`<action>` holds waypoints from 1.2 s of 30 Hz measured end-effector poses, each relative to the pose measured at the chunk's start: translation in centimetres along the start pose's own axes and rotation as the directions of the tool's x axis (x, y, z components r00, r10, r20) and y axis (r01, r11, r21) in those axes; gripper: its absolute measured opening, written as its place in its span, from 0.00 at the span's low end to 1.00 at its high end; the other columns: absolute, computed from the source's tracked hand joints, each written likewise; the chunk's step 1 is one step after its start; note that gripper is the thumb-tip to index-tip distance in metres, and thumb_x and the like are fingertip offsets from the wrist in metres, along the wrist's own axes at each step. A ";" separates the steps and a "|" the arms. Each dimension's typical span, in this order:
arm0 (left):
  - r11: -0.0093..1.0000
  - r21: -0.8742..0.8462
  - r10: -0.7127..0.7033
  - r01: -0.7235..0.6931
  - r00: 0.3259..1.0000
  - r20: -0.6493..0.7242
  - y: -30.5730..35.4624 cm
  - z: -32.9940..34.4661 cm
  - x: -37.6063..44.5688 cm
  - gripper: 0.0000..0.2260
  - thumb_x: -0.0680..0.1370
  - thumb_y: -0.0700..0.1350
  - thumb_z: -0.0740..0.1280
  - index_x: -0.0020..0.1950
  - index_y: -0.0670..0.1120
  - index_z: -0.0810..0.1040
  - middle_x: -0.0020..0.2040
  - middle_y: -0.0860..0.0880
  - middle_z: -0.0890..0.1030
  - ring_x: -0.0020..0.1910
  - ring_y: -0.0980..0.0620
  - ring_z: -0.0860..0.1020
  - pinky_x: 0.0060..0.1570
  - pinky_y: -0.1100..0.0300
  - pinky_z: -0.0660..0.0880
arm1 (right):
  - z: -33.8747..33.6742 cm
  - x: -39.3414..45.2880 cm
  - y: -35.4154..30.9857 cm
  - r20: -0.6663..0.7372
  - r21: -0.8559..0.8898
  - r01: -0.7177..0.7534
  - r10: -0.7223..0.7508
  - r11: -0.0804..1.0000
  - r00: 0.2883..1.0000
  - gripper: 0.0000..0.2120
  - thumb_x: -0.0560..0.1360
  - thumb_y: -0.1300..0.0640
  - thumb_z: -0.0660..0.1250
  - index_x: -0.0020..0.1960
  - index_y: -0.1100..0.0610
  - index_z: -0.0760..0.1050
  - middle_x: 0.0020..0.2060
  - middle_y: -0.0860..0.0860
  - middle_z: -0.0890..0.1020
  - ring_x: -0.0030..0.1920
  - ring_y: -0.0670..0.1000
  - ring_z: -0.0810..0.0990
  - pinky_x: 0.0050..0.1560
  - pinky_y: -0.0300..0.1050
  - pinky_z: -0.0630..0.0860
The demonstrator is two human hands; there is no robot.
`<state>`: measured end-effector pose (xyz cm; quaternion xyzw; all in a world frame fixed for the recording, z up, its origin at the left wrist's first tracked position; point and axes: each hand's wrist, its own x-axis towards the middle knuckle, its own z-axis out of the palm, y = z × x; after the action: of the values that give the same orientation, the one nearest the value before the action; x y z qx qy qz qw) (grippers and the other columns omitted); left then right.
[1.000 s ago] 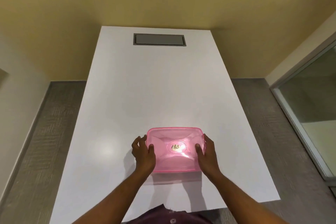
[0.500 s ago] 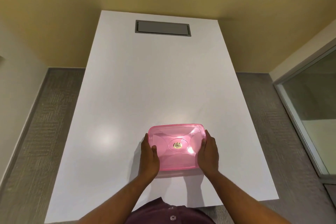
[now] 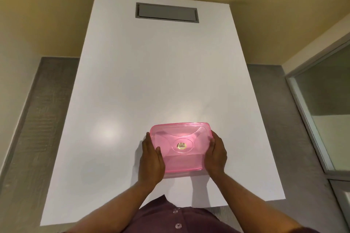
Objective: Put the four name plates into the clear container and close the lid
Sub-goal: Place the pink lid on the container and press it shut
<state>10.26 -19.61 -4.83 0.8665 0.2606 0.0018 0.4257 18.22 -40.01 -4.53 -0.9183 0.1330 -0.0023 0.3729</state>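
Observation:
A pink see-through lid [image 3: 180, 146] with a round gold sticker in its middle covers the container on the white table [image 3: 151, 81]. The container's clear body shows only as a thin strip under the lid's near edge. My left hand [image 3: 151, 159] clasps the container's left side, thumb on top of the lid. My right hand [image 3: 216, 154] clasps the right side the same way. No name plates can be made out; the tinted lid hides the inside.
A grey rectangular hatch [image 3: 167, 12] is set into the table's far end. Grey carpet runs along both sides of the table. A glass partition [image 3: 322, 104] stands at the right. The table's near edge lies just behind my forearms.
Both hands have slid from the lid's front corners to flat grips on the left and right sides. The camera has tilted down a little; the container stays in place.

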 end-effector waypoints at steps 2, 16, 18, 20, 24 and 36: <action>1.000 0.016 0.023 -0.023 1.000 0.002 -0.1 -0.2 -0.1 0.27 0.83 0.52 0.52 0.80 0.52 0.47 0.78 0.47 0.62 0.74 0.43 0.68 0.69 0.49 0.70 | -0.1 0.0 0.2 0.037 -0.007 -0.020 0.021 1.000 0.999 0.16 0.86 0.56 0.53 0.68 0.54 0.75 0.62 0.51 0.82 0.62 0.56 0.80 0.59 0.46 0.73; 0.997 -0.051 -0.062 0.060 0.998 -0.031 0.3 -1.1 3.0 0.22 0.80 0.49 0.62 0.72 0.44 0.64 0.68 0.44 0.71 0.63 0.41 0.76 0.60 0.50 0.74 | -0.3 3.4 -1.5 0.098 -0.116 -0.175 0.186 0.978 0.978 0.17 0.83 0.45 0.55 0.55 0.55 0.78 0.53 0.55 0.82 0.55 0.60 0.80 0.56 0.52 0.74; 0.978 -0.128 -0.167 0.162 0.986 -0.025 1.1 -1.0 4.7 0.20 0.82 0.52 0.60 0.71 0.43 0.68 0.68 0.43 0.73 0.64 0.41 0.75 0.62 0.51 0.72 | -0.1 4.9 -2.8 0.111 -0.085 -0.172 0.181 0.981 0.977 0.21 0.82 0.41 0.55 0.55 0.55 0.78 0.52 0.53 0.82 0.53 0.57 0.80 0.58 0.53 0.77; 0.958 -0.193 -0.213 0.211 0.977 0.010 1.7 -0.7 6.0 0.18 0.83 0.53 0.58 0.67 0.43 0.72 0.65 0.42 0.77 0.63 0.41 0.76 0.62 0.53 0.71 | 0.4 6.3 -3.4 0.173 -0.031 -0.169 0.172 0.985 0.970 0.21 0.83 0.40 0.57 0.54 0.57 0.78 0.50 0.53 0.83 0.52 0.56 0.80 0.58 0.54 0.77; 0.963 -0.183 -0.210 0.200 0.977 -0.035 2.0 -0.2 6.4 0.15 0.84 0.53 0.55 0.60 0.45 0.73 0.55 0.42 0.82 0.54 0.38 0.79 0.49 0.55 0.71 | 0.8 7.6 -3.8 0.264 0.214 -0.339 0.280 0.916 0.923 0.16 0.81 0.45 0.65 0.44 0.58 0.75 0.38 0.49 0.78 0.43 0.53 0.76 0.44 0.47 0.72; 0.979 -0.080 -0.197 0.188 0.973 -0.122 2.5 0.0 6.3 0.16 0.83 0.54 0.55 0.57 0.44 0.75 0.50 0.41 0.84 0.50 0.37 0.80 0.48 0.52 0.75 | 0.2 8.4 -4.0 0.348 0.336 -0.481 0.368 0.810 0.862 0.14 0.78 0.50 0.71 0.40 0.59 0.76 0.38 0.51 0.77 0.41 0.54 0.74 0.45 0.47 0.72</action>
<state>16.80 -17.97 -4.38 0.8201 0.3704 0.0255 0.4354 27.31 -39.22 -2.76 -0.7566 0.2817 0.1773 0.5628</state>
